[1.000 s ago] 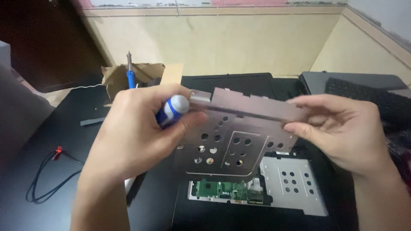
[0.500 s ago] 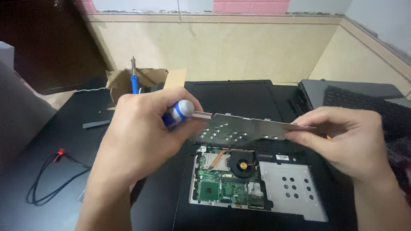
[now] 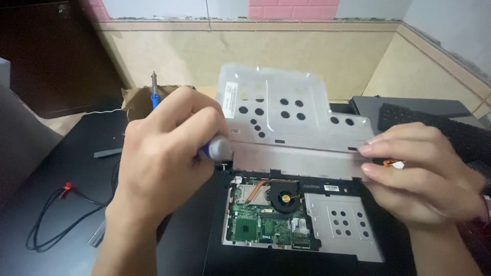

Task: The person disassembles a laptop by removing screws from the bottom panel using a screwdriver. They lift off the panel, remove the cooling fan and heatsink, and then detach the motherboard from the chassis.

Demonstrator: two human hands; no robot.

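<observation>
Here, in the middle of the frame, I hold a silver metal cover plate (image 3: 286, 122) tipped up on edge, its perforated face toward me, above the opened laptop (image 3: 302, 225). My left hand (image 3: 163, 153) is closed around a screwdriver with a blue-and-white handle (image 3: 217, 148), whose rounded end shows between my curled fingers, and the same hand presses against the plate's left edge. My right hand (image 3: 424, 174), at the right of the frame, pinches the plate's lower right edge between thumb and fingertips, the fingers nearly flat and closed on the metal.

Below the plate, the laptop's open bay shows a green circuit board (image 3: 261, 225), a round black fan (image 3: 285, 197) with copper piping beside it, and a second perforated metal panel (image 3: 342, 225) to the right.

A blue-handled soldering iron (image 3: 154, 92) stands upright in a torn cardboard box (image 3: 135, 99) at upper left (just behind my left hand). A black cable (image 3: 56, 220) with a red clip lies on the dark table (image 3: 66, 168) at lower left. A black keyboard (image 3: 440, 128) sits at the right edge.
</observation>
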